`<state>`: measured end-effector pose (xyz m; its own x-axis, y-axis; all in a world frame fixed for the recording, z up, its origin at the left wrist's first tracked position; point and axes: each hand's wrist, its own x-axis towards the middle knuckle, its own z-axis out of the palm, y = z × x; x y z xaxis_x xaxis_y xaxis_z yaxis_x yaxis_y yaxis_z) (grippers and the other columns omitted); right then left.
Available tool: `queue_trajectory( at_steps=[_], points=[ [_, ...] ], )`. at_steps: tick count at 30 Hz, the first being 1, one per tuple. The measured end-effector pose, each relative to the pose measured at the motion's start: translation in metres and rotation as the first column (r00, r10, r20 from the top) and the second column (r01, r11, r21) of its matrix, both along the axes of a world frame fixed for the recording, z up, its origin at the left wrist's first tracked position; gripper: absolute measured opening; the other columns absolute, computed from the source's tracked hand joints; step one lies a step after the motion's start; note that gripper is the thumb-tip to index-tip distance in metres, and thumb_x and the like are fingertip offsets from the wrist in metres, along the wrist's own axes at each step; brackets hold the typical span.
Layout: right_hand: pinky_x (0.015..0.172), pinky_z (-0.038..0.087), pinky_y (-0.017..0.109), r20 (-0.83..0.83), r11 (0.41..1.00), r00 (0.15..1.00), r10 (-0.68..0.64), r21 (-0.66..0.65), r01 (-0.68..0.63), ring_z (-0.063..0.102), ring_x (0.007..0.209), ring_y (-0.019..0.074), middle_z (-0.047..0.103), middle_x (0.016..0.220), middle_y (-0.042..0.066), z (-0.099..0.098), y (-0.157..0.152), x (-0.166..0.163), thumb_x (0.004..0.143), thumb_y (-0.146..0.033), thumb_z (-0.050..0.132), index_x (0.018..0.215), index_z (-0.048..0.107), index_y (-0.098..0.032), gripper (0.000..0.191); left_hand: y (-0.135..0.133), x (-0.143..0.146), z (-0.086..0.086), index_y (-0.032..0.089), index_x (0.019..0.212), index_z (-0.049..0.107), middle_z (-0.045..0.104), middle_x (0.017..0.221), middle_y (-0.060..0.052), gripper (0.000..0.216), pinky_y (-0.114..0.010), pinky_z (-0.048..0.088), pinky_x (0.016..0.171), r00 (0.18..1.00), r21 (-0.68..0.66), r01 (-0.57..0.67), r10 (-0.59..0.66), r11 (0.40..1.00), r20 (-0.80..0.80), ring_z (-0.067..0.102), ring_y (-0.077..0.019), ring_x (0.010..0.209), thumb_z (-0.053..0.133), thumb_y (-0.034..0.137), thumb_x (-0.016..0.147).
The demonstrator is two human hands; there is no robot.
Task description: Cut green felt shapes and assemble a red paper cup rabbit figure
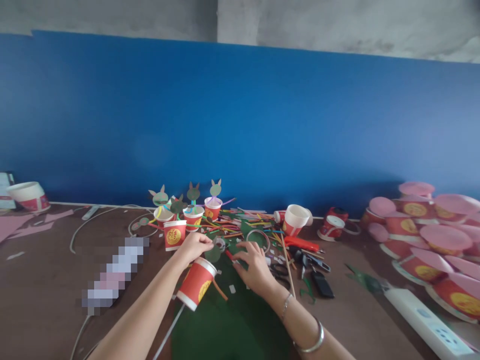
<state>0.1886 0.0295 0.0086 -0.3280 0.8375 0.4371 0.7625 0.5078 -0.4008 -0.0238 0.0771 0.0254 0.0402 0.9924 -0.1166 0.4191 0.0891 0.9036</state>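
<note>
My left hand [196,247] is closed in a pinch at the middle of the table. Beside its fingertips is a dark green paper cutout [213,253]; whatever the pinch holds is too small to make out. Below that hand a red paper cup [198,284] with a yellow emblem lies tilted, a thin pale stick [169,331] coming out of its base and a brown strip at its side. My right hand [254,264] hovers with curved fingers apart, close to a small red item [229,255] and a roll of clear tape [258,240].
Cups with animal-head cutouts [193,192] stand behind my left hand. Colored pipe cleaners or strips [236,220] lie scattered at the back. White cups [296,218], a red cutter [302,244] and scissors [280,272] are right. Pink-topped cups [446,240] pile up beyond a power strip [427,320].
</note>
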Motion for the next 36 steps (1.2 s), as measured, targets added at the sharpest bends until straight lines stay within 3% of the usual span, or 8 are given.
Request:
queue_trajectory(
  at_steps=[8,12,20,24,27,31,36],
  points=[
    [0.091,0.029,0.041,0.126,0.992,0.984,0.123,-0.02,-0.122,0.038,0.113,0.0263,0.05,0.122,0.004,0.01,-0.013,-0.009,0.076,-0.019,0.057,0.097,0.064,-0.027,0.023,0.003,-0.007,0.001,0.015,0.063,0.06,0.058,0.057,0.001,0.015,-0.024,0.037,0.056,1.0,0.006,-0.005,0.004,1.0,0.007,0.053,-0.0146,0.056,0.067,0.026,0.054],
    [0.086,0.031,0.036,0.078,1.0,0.997,0.027,0.004,-0.027,0.043,0.103,0.0238,0.055,0.111,0.007,0.011,-0.012,-0.008,0.069,-0.008,0.052,0.093,0.06,-0.021,0.029,0.002,-0.005,0.004,0.015,0.068,0.061,0.059,0.058,0.001,0.019,-0.026,0.039,0.058,1.0,-0.018,-0.012,0.013,1.0,0.023,0.055,-0.0155,0.059,0.068,0.023,0.052],
    [0.079,0.028,0.035,0.145,0.998,0.988,-0.051,-0.023,0.055,0.05,0.085,0.0223,0.063,0.081,0.004,0.006,-0.006,-0.002,0.067,-0.012,0.055,0.1,0.058,-0.022,0.034,-0.003,-0.001,0.014,0.013,0.081,0.061,0.062,0.067,-0.002,0.027,-0.027,0.042,0.063,0.994,-0.035,-0.003,0.007,0.999,0.109,0.058,-0.016,0.065,0.067,0.027,0.058],
    [0.077,0.029,0.032,0.066,0.985,0.983,-0.169,-0.007,0.17,0.052,0.081,0.0202,0.065,0.079,0.004,0.002,0.0,0.0,0.07,-0.008,0.05,0.101,0.058,-0.02,0.034,-0.005,-0.002,0.024,0.014,0.086,0.06,0.064,0.08,-0.004,0.028,-0.025,0.043,0.063,0.959,-0.067,-0.035,0.053,0.997,0.278,0.059,-0.0146,0.069,0.066,0.027,0.062],
    [0.076,0.028,0.032,0.079,0.99,0.989,-0.125,-0.055,0.129,0.052,0.082,0.0208,0.065,0.08,0.002,0.005,-0.001,0.001,0.07,-0.013,0.054,0.097,0.059,-0.022,0.029,-0.006,-0.002,0.03,0.013,0.089,0.059,0.064,0.082,-0.004,0.029,-0.023,0.042,0.059,0.929,-0.097,-0.06,0.091,0.993,0.359,0.06,-0.014,0.069,0.066,0.026,0.063],
    [0.075,0.028,0.033,0.163,0.994,0.986,-0.038,-0.094,0.054,0.05,0.084,0.0219,0.066,0.083,0.002,0.01,-0.005,0.0,0.068,-0.014,0.057,0.094,0.06,-0.024,0.028,-0.006,-0.004,0.033,0.013,0.088,0.06,0.064,0.077,-0.004,0.03,-0.021,0.04,0.054,0.91,-0.11,-0.081,0.118,0.991,0.397,0.059,-0.0134,0.065,0.068,0.025,0.062],
    [0.075,0.027,0.033,0.132,0.989,0.98,-0.147,-0.013,0.15,0.05,0.085,0.022,0.065,0.081,0.003,0.008,-0.002,0.002,0.07,-0.012,0.054,0.099,0.058,-0.022,0.031,-0.004,-0.007,0.03,0.013,0.086,0.061,0.064,0.074,-0.003,0.029,-0.022,0.04,0.052,0.913,-0.116,-0.013,0.059,0.993,0.403,0.058,-0.0125,0.06,0.069,0.023,0.06]
  ],
)
